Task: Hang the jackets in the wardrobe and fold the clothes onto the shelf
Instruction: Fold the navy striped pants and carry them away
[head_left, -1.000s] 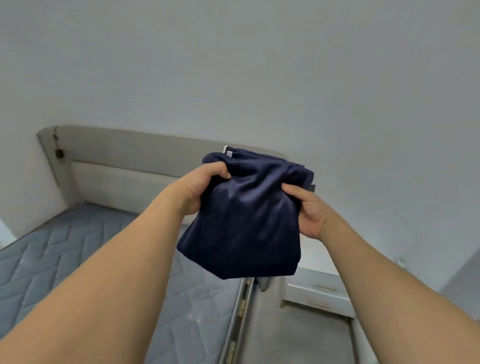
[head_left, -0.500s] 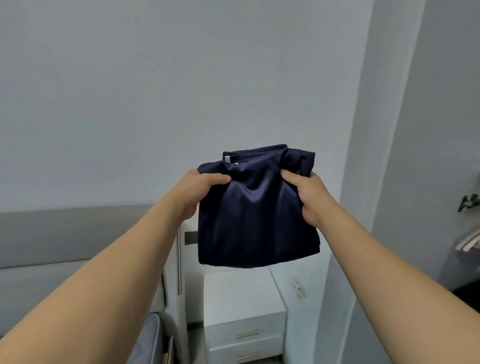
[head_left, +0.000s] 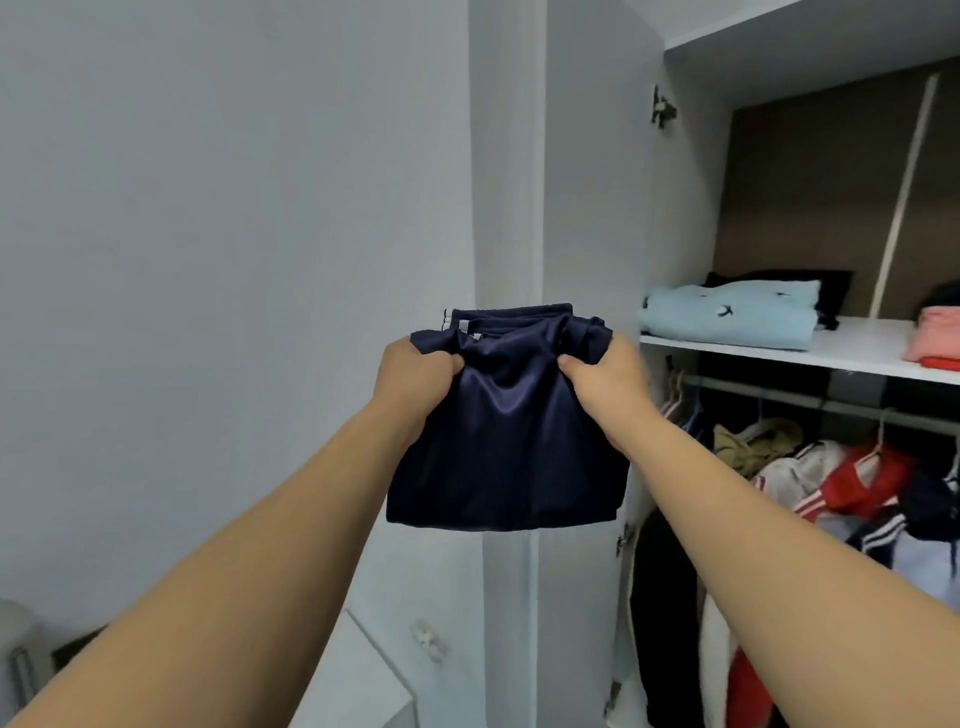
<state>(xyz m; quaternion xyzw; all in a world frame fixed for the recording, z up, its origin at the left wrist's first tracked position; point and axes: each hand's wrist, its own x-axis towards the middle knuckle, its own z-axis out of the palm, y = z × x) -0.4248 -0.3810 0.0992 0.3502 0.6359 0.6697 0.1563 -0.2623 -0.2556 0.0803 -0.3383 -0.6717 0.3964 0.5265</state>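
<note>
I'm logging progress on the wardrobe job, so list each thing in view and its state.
navy garment: folded, held up by both hands
left hand: grips garment
right hand: grips garment
wardrobe door: open
light blue garment: folded on shelf
jackets: hanging from rail

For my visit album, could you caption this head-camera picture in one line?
Both hands, left and right, hold a folded navy garment before the open wardrobe's shelf of folded clothes.

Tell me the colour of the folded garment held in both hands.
Dark navy blue folded garment, slightly shiny, seen in the head view.
</note>
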